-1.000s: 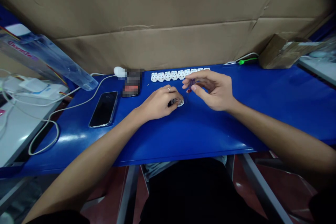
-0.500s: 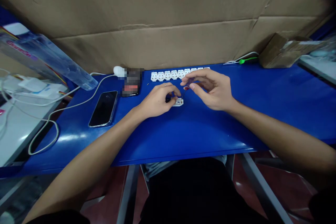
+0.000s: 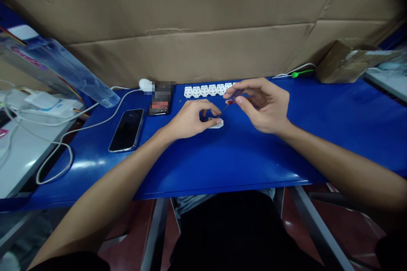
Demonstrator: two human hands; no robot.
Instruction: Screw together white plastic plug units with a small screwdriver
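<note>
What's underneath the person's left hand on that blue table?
Under the left hand sits a small white plastic block on the blue tabletop. Its end shows past the fingers; the hand covers the rest.

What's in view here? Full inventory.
white connector blocks: at least six, white, row along far edge of table
loose connector block: one, white, under left hand
small screwdriver: one, purple and red, in right hand
smartphone: one, black, on table left of hands
blurred object: one, dark, beyond smartphone
corded device: one, white, far table edge
plastic sleeve: one, clear, far left
green-tipped item: one, green, far table edge
cardboard packet: one, brown, far right
cardboard sheet: one, brown, behind table
table: one, blue, centre of view
left hand: one, on loose block
right hand: one, pinching screwdriver
</note>
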